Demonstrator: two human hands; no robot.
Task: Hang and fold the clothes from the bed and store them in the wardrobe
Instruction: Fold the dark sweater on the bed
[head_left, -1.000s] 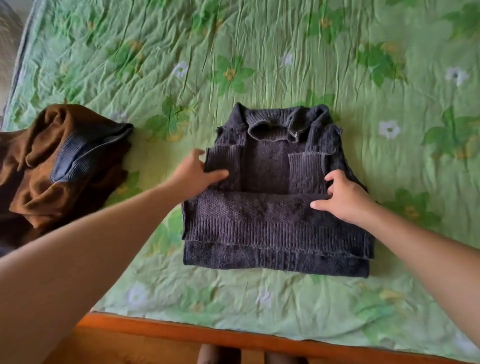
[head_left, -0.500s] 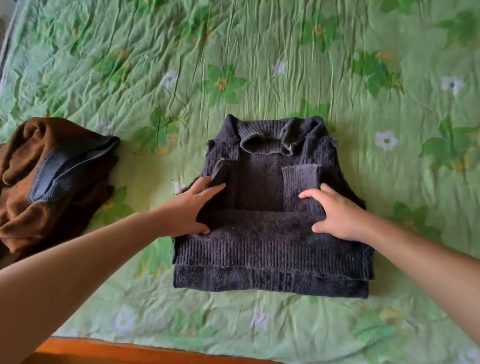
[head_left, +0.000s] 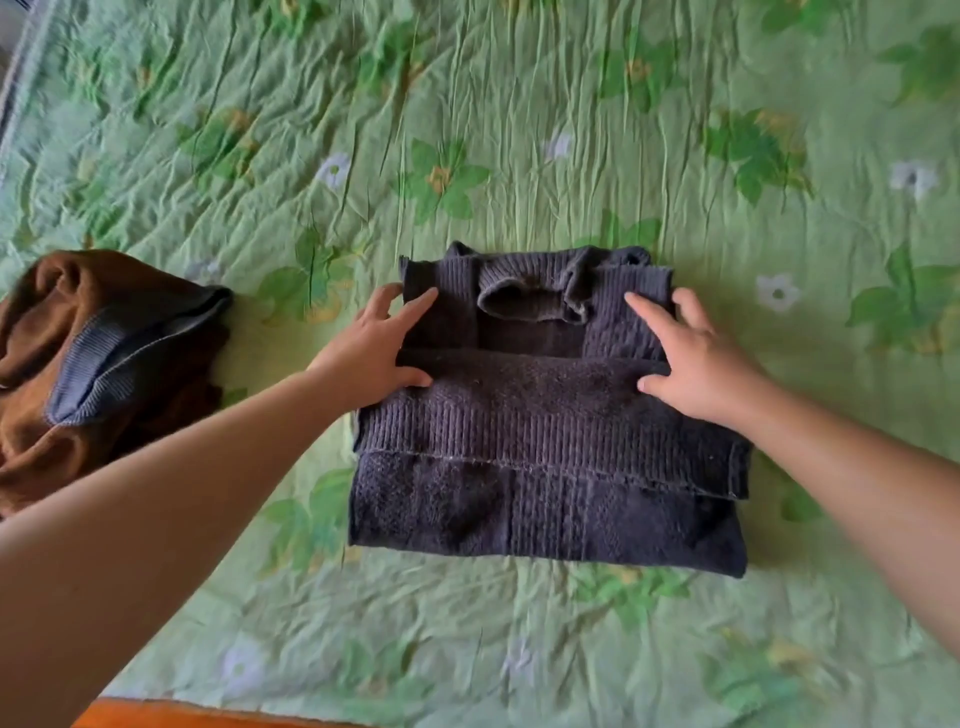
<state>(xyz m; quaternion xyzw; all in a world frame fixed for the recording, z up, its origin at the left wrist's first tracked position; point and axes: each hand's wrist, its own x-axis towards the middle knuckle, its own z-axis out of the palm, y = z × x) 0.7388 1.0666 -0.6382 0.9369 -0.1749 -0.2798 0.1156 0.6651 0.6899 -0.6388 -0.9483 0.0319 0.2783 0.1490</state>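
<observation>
A dark navy knit sweater (head_left: 545, 467) lies partly folded on the green floral bedspread (head_left: 519, 130), collar at the far side and hem folded up toward me. My left hand (head_left: 371, 353) rests on the sweater's left edge with fingers spread, thumb on the folded band. On the right side, my right hand (head_left: 691, 358) presses flat with straight fingers pointing toward the collar. Neither hand grips the cloth.
A crumpled brown garment (head_left: 67, 374) with a blue ribbed band lies at the left of the bed. The orange wooden bed frame (head_left: 156, 714) shows at the bottom left. Bare bedspread surrounds the sweater.
Both hands slid farther up the sweater toward the collar, over the folded sleeve panels. The sweater looks more compact, and the view shifted so the bed frame shows less.
</observation>
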